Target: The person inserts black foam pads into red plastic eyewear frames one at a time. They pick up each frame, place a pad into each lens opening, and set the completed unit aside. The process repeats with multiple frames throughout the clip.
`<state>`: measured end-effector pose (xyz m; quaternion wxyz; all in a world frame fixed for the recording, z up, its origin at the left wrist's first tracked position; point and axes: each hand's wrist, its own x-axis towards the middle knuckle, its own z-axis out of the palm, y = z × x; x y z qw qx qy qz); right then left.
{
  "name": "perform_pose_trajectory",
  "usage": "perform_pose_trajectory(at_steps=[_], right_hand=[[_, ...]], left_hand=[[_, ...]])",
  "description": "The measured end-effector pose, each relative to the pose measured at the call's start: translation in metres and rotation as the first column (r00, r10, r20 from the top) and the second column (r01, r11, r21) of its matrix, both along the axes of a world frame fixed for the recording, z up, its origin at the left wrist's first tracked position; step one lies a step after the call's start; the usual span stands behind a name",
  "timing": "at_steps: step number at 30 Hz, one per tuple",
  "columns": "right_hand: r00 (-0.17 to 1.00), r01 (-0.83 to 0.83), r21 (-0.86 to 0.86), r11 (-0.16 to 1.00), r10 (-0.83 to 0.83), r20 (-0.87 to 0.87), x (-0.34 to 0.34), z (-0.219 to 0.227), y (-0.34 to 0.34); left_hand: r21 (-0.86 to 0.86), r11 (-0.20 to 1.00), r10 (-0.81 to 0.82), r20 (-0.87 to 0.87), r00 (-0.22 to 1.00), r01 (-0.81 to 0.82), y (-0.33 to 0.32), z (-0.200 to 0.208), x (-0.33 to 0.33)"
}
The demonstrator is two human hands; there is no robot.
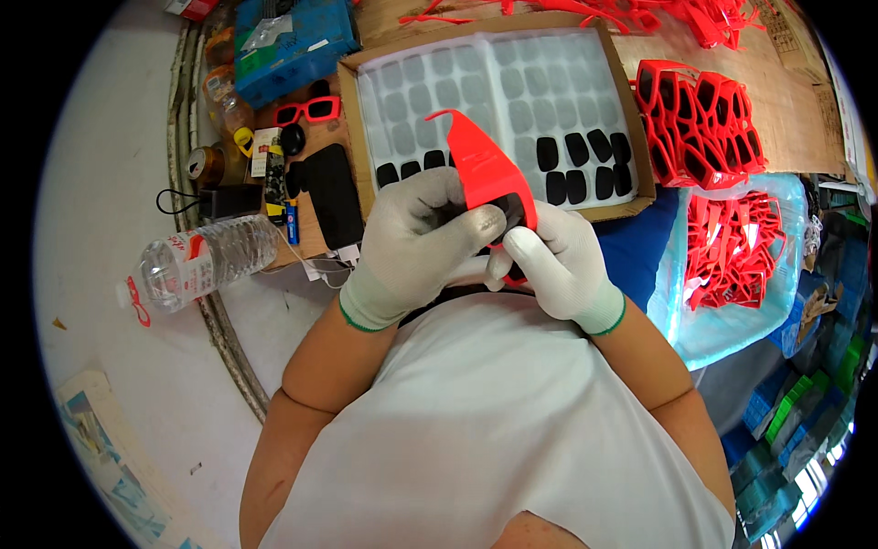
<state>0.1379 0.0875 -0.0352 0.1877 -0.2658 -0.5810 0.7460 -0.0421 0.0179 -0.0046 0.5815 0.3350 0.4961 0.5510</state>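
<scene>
A cluttered brown work table (pixel 796 110), seen from above, with a pale floor to the left and a person in a white shirt at the bottom of the view. Both hands wear white knit gloves and meet close to the chest, just in front of the table's near edge. The left hand (pixel 416 242) is curled around a red plastic glasses frame (pixel 485 169), its thumb pressed over the front. The right hand (pixel 558 261) pinches the same frame from below, forefinger extended against what looks like a dark lens; the lens is mostly hidden. One red arm of the frame curves up over a cardboard tray (pixel 352 101) holding a sheet with rows of dark lenses (pixel 576 165), many slots bare. Finished red glasses (pixel 700 119) are heaped to the right, and more lie in a clear bag (pixel 732 256). A water bottle (pixel 206 265) lies on the floor to the left. To seat a lens well, it seems wise to steady the frame and press evenly around the rim with the fingertips, not the centre.
</scene>
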Motion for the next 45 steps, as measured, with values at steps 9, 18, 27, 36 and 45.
perform_pose_trajectory(at_steps=[9,18,27,36,45], right_hand=[[0.999,0.044,-0.058,0.997,-0.044,0.003,0.001,0.004,-0.001],[0.924,0.212,0.094,0.973,-0.231,0.304,-0.011,0.013,-0.008],[0.923,0.15,0.258,0.954,-0.229,0.31,-0.014,0.007,-0.003],[0.971,0.047,0.141,0.989,-0.078,0.224,0.001,0.011,0.009],[0.985,0.118,0.245,0.962,-0.145,0.094,0.011,0.005,0.023]], left_hand=[[-0.106,0.994,-0.027,-0.037,0.999,0.023,-0.001,-0.002,-0.005],[-0.059,0.982,0.117,-0.545,0.83,-0.178,0.002,-0.021,0.023],[0.073,0.978,0.198,-0.614,0.764,-0.195,0.001,-0.023,0.021],[-0.08,0.996,0.024,-0.178,0.984,-0.039,-0.001,-0.017,0.007],[0.079,0.991,-0.038,-0.602,0.798,0.107,0.024,-0.01,0.004]])
